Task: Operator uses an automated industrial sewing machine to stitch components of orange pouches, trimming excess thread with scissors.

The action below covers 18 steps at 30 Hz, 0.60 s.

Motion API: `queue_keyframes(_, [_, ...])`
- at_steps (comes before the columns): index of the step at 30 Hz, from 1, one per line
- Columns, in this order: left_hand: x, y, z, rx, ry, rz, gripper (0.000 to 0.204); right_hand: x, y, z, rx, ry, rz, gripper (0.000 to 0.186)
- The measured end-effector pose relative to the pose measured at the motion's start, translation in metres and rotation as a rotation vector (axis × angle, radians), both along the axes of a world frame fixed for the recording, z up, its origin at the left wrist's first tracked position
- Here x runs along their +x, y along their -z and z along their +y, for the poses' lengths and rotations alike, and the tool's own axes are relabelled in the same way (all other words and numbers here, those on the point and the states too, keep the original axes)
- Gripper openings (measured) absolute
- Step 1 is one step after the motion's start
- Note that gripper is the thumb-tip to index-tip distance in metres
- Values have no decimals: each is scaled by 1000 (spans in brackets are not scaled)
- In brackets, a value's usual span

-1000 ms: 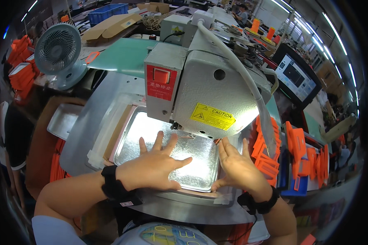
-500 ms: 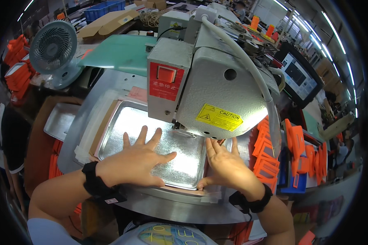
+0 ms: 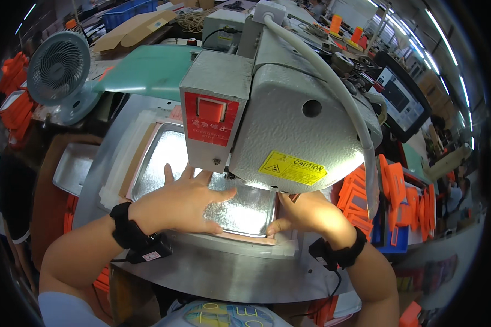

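A shallow silver metal tray [image 3: 248,210] lies on the grey metal table plate [image 3: 229,272], partly beneath a grey machine head [image 3: 278,120]. My left hand [image 3: 169,204] rests flat on the tray, fingers spread; some fingertips disappear behind the machine's box. At the tray's right edge is my right hand [image 3: 311,212], its thumb at the near right corner. Its other fingers reach forward under the head, their tips hidden. I see nothing held in either hand. Brown strips and pale tape [image 3: 117,169] border the tray. Both wrists wear black straps with small boxes.
A second silver tray [image 3: 76,166] sits at left, near a fan [image 3: 59,68]. Orange flat frames [image 3: 354,196] are piled at right, below a monitor [image 3: 401,95]. A thick cable [image 3: 333,65] arches over the machine. Another person [image 3: 11,191] is at far left.
The view has shifted slightly. More of the tray and of both hands' fingertips is now covered by the machine head; the tray's near edge appears closer to it. Both hands keep their places on the tray.
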<state>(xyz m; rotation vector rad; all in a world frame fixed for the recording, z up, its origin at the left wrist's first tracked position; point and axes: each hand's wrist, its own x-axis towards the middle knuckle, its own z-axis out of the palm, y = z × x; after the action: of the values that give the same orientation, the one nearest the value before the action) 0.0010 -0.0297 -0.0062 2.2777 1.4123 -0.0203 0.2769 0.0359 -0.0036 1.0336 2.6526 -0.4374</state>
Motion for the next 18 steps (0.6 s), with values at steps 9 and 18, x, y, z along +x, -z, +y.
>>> queue_keyframes(9, [-7,3,23,-59,-14,-150,65,-10,-19,18,-257,216,177,86])
queue_keyframes(18, [-12,3,48,-214,-48,-267,64,-15,-28,34,-366,328,259,64])
